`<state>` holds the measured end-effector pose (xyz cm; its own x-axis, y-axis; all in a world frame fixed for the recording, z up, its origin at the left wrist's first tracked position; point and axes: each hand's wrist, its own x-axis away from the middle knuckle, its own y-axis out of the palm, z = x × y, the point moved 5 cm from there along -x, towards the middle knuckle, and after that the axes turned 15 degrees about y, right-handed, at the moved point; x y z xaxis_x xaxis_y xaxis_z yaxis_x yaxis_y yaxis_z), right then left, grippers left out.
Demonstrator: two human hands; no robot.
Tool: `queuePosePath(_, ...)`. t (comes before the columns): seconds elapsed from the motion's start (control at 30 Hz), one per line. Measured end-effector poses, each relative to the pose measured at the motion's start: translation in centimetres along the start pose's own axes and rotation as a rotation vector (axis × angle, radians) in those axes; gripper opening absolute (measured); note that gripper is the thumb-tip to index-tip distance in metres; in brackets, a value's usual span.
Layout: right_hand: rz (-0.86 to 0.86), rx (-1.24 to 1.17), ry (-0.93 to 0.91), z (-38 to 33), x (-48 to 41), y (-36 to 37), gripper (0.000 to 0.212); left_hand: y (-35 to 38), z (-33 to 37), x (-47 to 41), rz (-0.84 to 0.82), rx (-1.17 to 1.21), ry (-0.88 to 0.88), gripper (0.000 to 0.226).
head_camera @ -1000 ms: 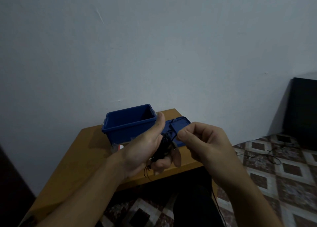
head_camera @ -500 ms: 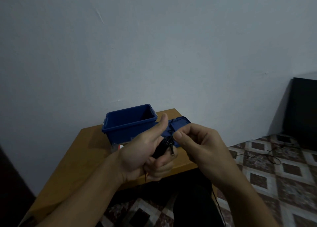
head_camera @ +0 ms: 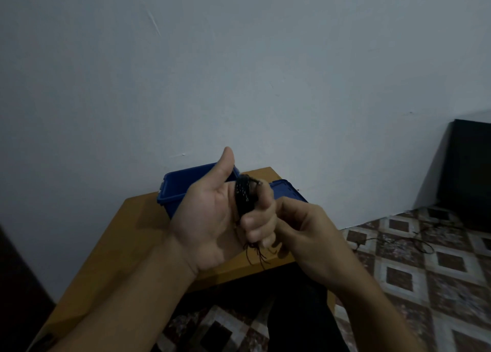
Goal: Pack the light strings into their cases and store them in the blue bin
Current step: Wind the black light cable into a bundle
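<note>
My left hand (head_camera: 212, 218) is raised palm-up over the table, thumb pointing up, fingers curled round a black coiled light string (head_camera: 243, 196). Loose dark wire ends (head_camera: 257, 254) hang below its fingers. My right hand (head_camera: 305, 232) sits just to the right, touching the left fingers, its own fingers bent behind them; whether it pinches the wire is hidden. The blue bin (head_camera: 175, 189) stands open on the wooden table (head_camera: 125, 234) behind my left hand. A blue lid (head_camera: 284, 191) lies beside the bin, mostly hidden by my hands.
The table stands against a pale wall. A tiled floor (head_camera: 425, 272) stretches to the right, with a loose dark cable (head_camera: 393, 241) lying on it. A black cabinet (head_camera: 470, 171) stands at the far right.
My left hand has turned palm-up and lifted, its thumb now upright above the bin. The coil now shows in its grip. My right hand dropped lower, behind the left fingers.
</note>
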<state>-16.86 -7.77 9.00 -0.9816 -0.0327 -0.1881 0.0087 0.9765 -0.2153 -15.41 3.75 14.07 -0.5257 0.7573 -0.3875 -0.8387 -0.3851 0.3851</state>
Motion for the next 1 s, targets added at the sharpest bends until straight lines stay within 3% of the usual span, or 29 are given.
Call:
queuePosePath(0.2, -0.015, -0.002, 0.062, 0.0, 0.0, 0.2, 0.032, -0.2, 0.6, -0.1, 0.122, -0.001, 0.072, 0.079)
queuePosePath(0.3, -0.049, -0.029, 0.052, 0.1, 0.0, 0.5, 0.010, 0.0, 0.7, -0.2, 0.165, 0.036, 0.109, 0.079)
queuePosePath(0.47, -0.025, -0.041, 0.048, 0.3, -0.1, 1.0, 0.019, -0.3, 1.2, -0.5, 0.204, 0.069, 0.145, 0.080)
queuePosePath(0.7, -0.125, -0.045, 0.055, 0.4, 0.0, 1.6, 0.029, -0.3, 1.6, -0.5, 0.302, 0.063, 0.207, 0.078)
queuePosePath(0.83, -0.195, -0.153, 0.109, -0.2, 0.3, 1.9, 0.040, -0.5, 1.9, -0.4, 0.368, 0.043, 0.252, 0.076)
queuePosePath(1.0, -0.227, -0.288, 0.171, -0.2, 0.3, 1.7, 0.030, -0.8, 2.0, -0.5, 0.402, -0.003, 0.273, 0.076)
